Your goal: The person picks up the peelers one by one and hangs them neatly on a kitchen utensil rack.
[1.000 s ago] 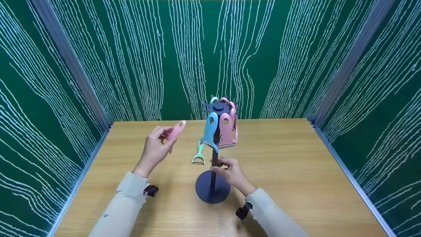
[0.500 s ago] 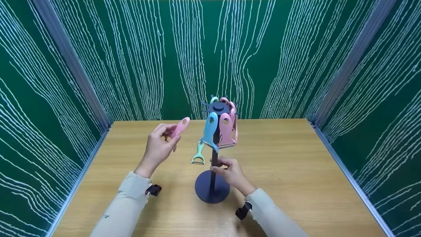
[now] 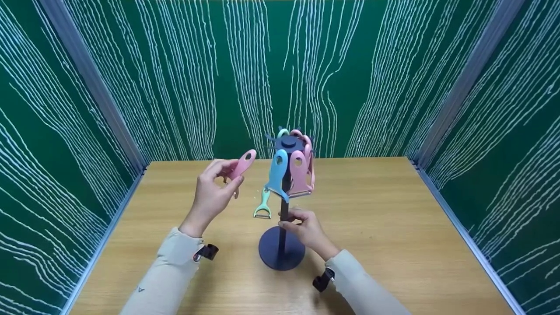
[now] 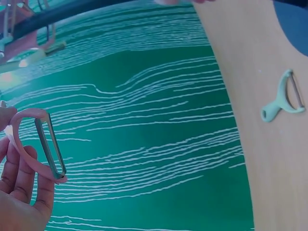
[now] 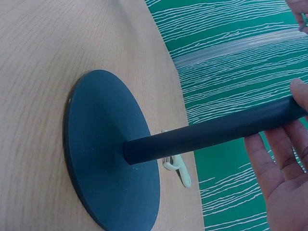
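Note:
A pink peeler (image 3: 245,162) is pinched by its handle in my left hand (image 3: 209,194), holed end up, left of a dark rack. Its blade head (image 4: 41,169) shows in the left wrist view. My right hand (image 3: 309,230) grips the rack's upright pole (image 5: 211,131) below the hanging peelers. On the rack's near side hang a blue peeler (image 3: 277,174) and another pink peeler (image 3: 300,173). More pink and green handles hang behind, partly hidden. Flat on the table behind the rack's round base (image 3: 271,253) lies a green peeler (image 3: 263,204).
The wooden table (image 3: 372,218) is enclosed by dark green walls with pale wavy lines (image 3: 245,78). Metal posts (image 3: 94,83) stand at the back corners. The rack's hooked top (image 3: 288,143) reaches above the hands.
My left hand has moved up and to the right with the pink peeler, nearer the rack. The right hand keeps its grip on the pole. The green peeler on the table stays put.

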The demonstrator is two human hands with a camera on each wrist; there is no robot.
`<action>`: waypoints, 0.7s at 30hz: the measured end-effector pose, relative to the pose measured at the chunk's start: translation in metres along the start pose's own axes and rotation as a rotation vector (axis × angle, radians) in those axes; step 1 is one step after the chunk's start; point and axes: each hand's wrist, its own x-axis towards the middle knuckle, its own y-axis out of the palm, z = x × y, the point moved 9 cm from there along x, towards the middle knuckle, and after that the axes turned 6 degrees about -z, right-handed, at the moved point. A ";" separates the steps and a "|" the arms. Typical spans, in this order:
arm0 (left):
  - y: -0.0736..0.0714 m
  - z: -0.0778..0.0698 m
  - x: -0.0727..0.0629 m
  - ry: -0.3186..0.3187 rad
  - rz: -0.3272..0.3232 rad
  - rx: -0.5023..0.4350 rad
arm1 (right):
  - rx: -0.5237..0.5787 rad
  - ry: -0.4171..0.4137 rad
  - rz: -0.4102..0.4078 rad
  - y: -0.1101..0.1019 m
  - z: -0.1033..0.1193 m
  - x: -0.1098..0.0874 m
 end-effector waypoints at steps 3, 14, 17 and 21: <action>-0.001 -0.007 0.000 0.015 -0.007 -0.016 | 0.005 -0.010 -0.002 0.000 0.000 0.000; -0.005 -0.036 0.003 0.062 -0.025 -0.105 | 0.007 -0.010 -0.003 0.002 -0.001 0.001; -0.006 -0.042 0.004 0.067 -0.032 -0.119 | 0.002 -0.008 -0.004 0.002 -0.002 0.001; -0.007 -0.050 0.005 0.078 -0.041 -0.146 | 0.011 -0.021 -0.007 0.001 0.001 0.001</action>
